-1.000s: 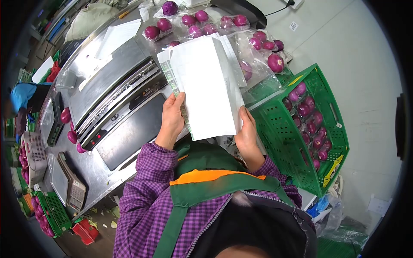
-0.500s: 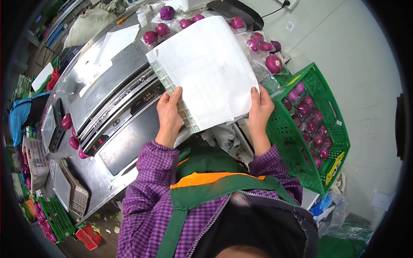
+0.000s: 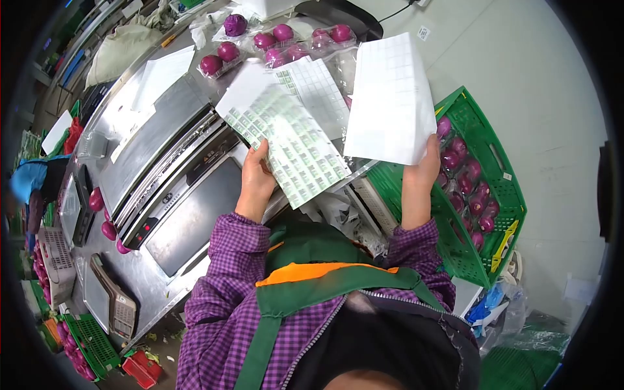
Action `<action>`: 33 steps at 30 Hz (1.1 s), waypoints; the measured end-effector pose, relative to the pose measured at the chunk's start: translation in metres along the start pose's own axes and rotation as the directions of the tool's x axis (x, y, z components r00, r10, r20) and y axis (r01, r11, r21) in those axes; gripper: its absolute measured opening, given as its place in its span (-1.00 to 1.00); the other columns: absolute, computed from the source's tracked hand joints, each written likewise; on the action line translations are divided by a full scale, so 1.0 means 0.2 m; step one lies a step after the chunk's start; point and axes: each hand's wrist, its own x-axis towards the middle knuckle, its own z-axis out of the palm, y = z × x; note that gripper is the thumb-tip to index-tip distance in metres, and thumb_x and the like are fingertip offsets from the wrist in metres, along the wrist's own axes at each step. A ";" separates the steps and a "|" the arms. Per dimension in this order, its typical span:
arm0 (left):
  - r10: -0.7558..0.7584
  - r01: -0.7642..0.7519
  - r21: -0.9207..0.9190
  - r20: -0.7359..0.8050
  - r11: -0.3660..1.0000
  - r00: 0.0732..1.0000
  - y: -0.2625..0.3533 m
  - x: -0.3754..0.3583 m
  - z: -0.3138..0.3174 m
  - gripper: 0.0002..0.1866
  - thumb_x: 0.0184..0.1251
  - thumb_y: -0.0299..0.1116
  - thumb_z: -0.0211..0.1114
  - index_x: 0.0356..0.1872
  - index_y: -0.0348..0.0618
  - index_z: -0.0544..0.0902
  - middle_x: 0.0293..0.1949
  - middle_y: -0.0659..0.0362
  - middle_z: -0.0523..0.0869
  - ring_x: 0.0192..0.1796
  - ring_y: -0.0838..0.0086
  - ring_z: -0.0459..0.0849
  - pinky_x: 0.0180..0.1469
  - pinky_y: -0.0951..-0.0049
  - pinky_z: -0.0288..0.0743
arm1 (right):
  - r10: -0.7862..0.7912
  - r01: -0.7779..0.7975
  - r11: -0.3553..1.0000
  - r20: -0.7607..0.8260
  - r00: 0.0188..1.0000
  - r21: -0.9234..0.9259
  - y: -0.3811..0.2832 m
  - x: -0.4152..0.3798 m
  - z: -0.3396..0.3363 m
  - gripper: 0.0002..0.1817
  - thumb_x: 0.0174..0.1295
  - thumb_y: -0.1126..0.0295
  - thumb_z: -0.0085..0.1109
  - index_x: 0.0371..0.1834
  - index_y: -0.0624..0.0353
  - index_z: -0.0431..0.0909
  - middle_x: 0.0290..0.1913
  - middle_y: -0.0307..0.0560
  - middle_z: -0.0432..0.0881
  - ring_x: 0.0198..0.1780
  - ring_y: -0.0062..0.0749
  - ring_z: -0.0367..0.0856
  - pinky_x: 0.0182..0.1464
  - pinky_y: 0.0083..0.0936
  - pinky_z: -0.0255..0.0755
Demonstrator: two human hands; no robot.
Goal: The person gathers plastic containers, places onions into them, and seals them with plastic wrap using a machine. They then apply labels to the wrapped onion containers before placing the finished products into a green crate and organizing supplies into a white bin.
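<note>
My left hand [image 3: 258, 177] is closed on the lower left edge of a sheet of green-and-white labels [image 3: 289, 143], with more white sheets partly behind it. My right hand [image 3: 421, 174] grips the lower right corner of some white paper [image 3: 389, 104], held apart from the label sheet. Beyond the papers, wrapped purple onions [image 3: 228, 51] lie on the metal table. To the right of my right hand stands a green crate [image 3: 513, 208] holding bagged purple onions [image 3: 472, 170].
A sealing machine [image 3: 195, 218] is on the metal table at left, with scales [image 3: 114, 296] nearer its edge. A red basket [image 3: 141, 369] and a green basket [image 3: 96, 338] stand at lower left. A person in blue [image 3: 29, 182] is at far left.
The stack of paper has come apart: my right hand has moved right with white paper, and the label sheet in my left hand now shows its printed face.
</note>
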 end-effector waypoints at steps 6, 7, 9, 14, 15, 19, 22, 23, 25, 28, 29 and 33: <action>-0.024 0.131 -0.350 0.293 0.928 0.956 0.14 -0.07 0.06 -0.62 0.37 -0.20 0.15 0.06 -0.27 0.51 -0.29 0.18 0.58 -0.35 0.58 0.51 -0.35 0.62 0.43 | 0.556 -0.794 0.386 0.568 0.607 0.470 0.22 0.06 -0.17 -0.71 0.34 0.23 0.03 -0.11 0.25 0.51 -0.43 -0.24 0.51 -0.51 -0.59 0.42 -0.52 -0.65 0.34; 0.090 -0.099 0.061 0.136 0.993 0.987 0.21 -0.09 0.14 -0.64 0.36 -0.23 0.18 0.04 -0.28 0.52 -0.27 0.17 0.62 -0.33 0.59 0.54 -0.34 0.63 0.45 | 0.627 -0.825 0.331 0.546 0.556 0.459 0.23 0.00 -0.14 -0.72 0.33 0.26 0.02 -0.11 0.27 0.48 -0.47 -0.26 0.46 -0.55 -0.60 0.36 -0.57 -0.66 0.28; 0.313 -0.333 0.298 0.114 0.895 0.943 0.31 -0.09 0.27 -0.75 0.37 -0.36 0.21 -0.04 -0.28 0.57 -0.21 0.13 0.71 -0.28 0.61 0.64 -0.28 0.58 0.53 | 0.717 -0.877 0.239 0.534 0.448 0.416 0.30 -0.11 -0.08 -0.73 0.33 0.27 0.02 -0.14 0.29 0.45 -0.52 -0.28 0.38 -0.60 -0.62 0.29 -0.63 -0.66 0.22; 0.440 -0.488 0.537 0.227 0.688 0.869 0.41 -0.07 0.29 -0.82 0.31 -0.43 0.29 -0.15 -0.33 0.66 -0.28 0.25 0.72 -0.30 0.72 0.59 -0.26 0.68 0.45 | 0.791 -0.941 0.155 0.533 0.301 0.301 0.54 -0.02 -0.10 -0.70 0.35 0.19 0.02 -0.20 0.26 0.49 -0.53 -0.30 0.41 -0.61 -0.62 0.29 -0.63 -0.68 0.19; 0.458 -0.514 0.551 0.249 0.658 0.853 0.39 -0.06 0.27 -0.82 0.30 -0.43 0.31 -0.17 -0.32 0.66 -0.28 0.26 0.72 -0.30 0.72 0.59 -0.24 0.67 0.45 | 0.821 -0.935 0.199 0.471 0.322 0.293 0.56 0.01 -0.08 -0.70 0.36 0.19 0.00 -0.18 0.26 0.49 -0.48 -0.25 0.45 -0.58 -0.61 0.35 -0.61 -0.69 0.24; 0.346 -0.374 0.458 0.147 0.806 0.926 0.25 -0.07 0.24 -0.81 0.28 -0.42 0.33 -0.15 -0.30 0.66 -0.27 0.24 0.72 -0.30 0.69 0.61 -0.21 0.64 0.47 | 0.814 -0.883 0.452 0.347 0.465 0.123 0.54 -0.10 -0.03 -0.52 0.44 0.07 -0.17 0.04 0.33 0.46 -0.13 0.00 0.61 -0.20 -0.38 0.57 -0.21 -0.52 0.51; 0.186 -0.218 0.389 0.118 0.895 0.975 0.18 -0.05 0.16 -0.81 0.29 -0.42 0.31 -0.15 -0.30 0.66 -0.26 0.21 0.73 -0.30 0.65 0.63 -0.20 0.61 0.50 | 0.839 -0.859 0.509 0.258 0.479 -0.059 0.44 -0.26 0.00 -0.37 0.47 -0.04 -0.33 0.21 0.37 0.36 0.11 0.03 0.56 0.08 -0.23 0.54 0.17 -0.36 0.41; 0.143 -0.165 0.402 0.085 0.901 0.986 0.18 -0.06 0.16 -0.82 0.30 -0.43 0.30 -0.15 -0.29 0.65 -0.25 0.19 0.73 -0.29 0.62 0.65 -0.19 0.60 0.52 | 0.817 -0.842 0.522 0.363 0.448 -0.135 0.40 -0.30 0.00 -0.35 0.46 -0.06 -0.34 0.22 0.35 0.36 0.12 0.00 0.55 0.10 -0.26 0.53 0.18 -0.38 0.40; 0.143 -0.161 0.400 0.075 0.902 0.987 0.15 -0.05 0.13 -0.82 0.30 -0.44 0.29 -0.14 -0.30 0.65 -0.25 0.19 0.73 -0.28 0.62 0.65 -0.19 0.59 0.53 | 0.722 -0.733 0.632 0.532 0.442 -0.250 0.39 -0.35 0.01 -0.47 0.43 0.08 -0.09 0.22 0.34 0.37 0.11 -0.04 0.56 0.11 -0.34 0.53 0.17 -0.38 0.41; 0.298 -0.341 0.625 0.177 0.702 0.938 0.10 -0.06 0.14 -0.39 0.34 -0.38 0.25 0.34 -0.35 0.23 0.24 -0.05 0.45 0.15 0.39 0.53 0.13 0.42 0.43 | 0.370 0.043 0.860 0.680 0.633 -0.508 0.36 -0.44 0.05 -0.60 0.32 0.39 0.10 0.18 0.32 0.39 0.07 -0.09 0.58 0.11 -0.44 0.52 0.11 -0.41 0.43; 0.325 -0.356 0.725 0.191 0.589 0.926 0.09 -0.08 0.14 -0.28 0.35 -0.31 0.24 0.40 -0.31 0.07 0.34 -0.09 0.26 0.28 0.31 0.37 0.23 0.35 0.32 | 0.264 0.164 0.840 0.652 0.710 -0.518 0.34 -0.46 0.08 -0.58 0.11 0.63 0.17 0.10 0.28 0.46 -0.02 -0.12 0.58 0.02 -0.36 0.55 0.01 -0.41 0.46; 0.018 -0.113 0.253 0.350 0.961 0.937 0.11 -0.28 0.29 -0.31 0.40 -0.24 0.14 0.41 -0.28 0.03 0.38 -0.11 0.19 0.38 0.14 0.25 0.38 0.13 0.15 | -0.043 0.900 0.269 0.929 0.367 -0.343 0.24 -0.57 0.19 -0.58 -0.03 0.58 0.24 -0.01 0.19 0.55 -0.13 -0.07 0.49 -0.11 -0.10 0.50 -0.08 -0.31 0.45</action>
